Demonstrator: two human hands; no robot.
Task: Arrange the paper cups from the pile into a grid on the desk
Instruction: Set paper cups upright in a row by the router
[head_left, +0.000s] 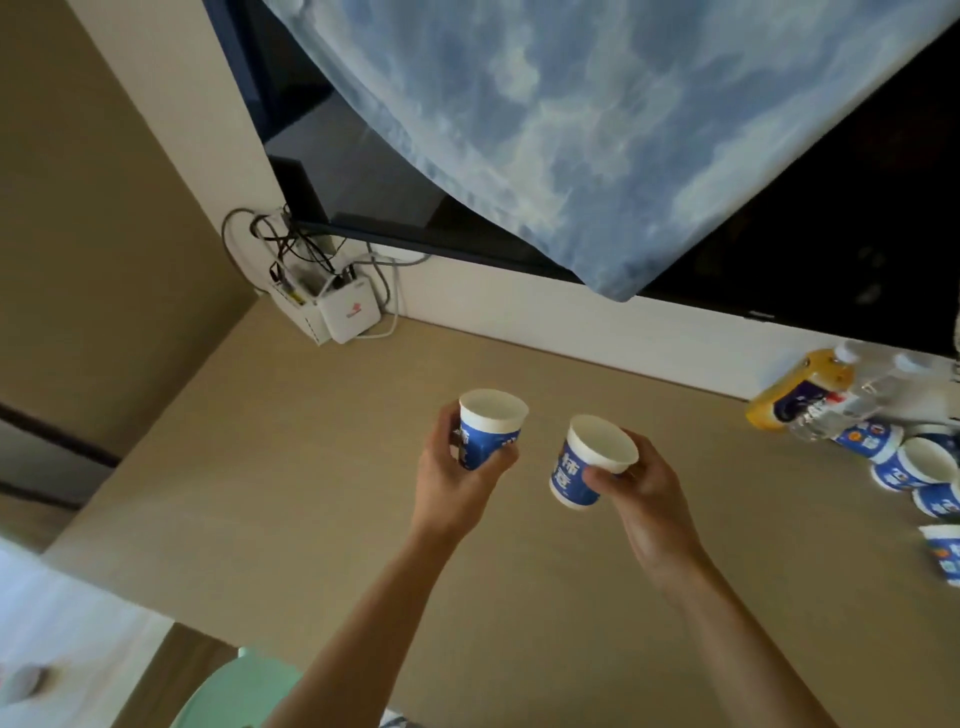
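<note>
Head view: your left hand (457, 467) grips a blue-and-white paper cup (488, 431), fingers curled round its lower wall, mouth up. Your right hand (644, 483) holds a second cup (587, 462), thumb on its side below the rim, fingers wrapped behind it, and the cup tips leftward. Both are held over the desk (311, 493), well left of the pile (914, 467), close to each other but not touching. In the pile, several cups lie on their sides. Bottles (800, 400) lie just behind the pile, one holding orange liquid. A white router box (345, 312) with cables sits far left of the pile. A cloud-print cloth (571, 130) hangs above.
</note>
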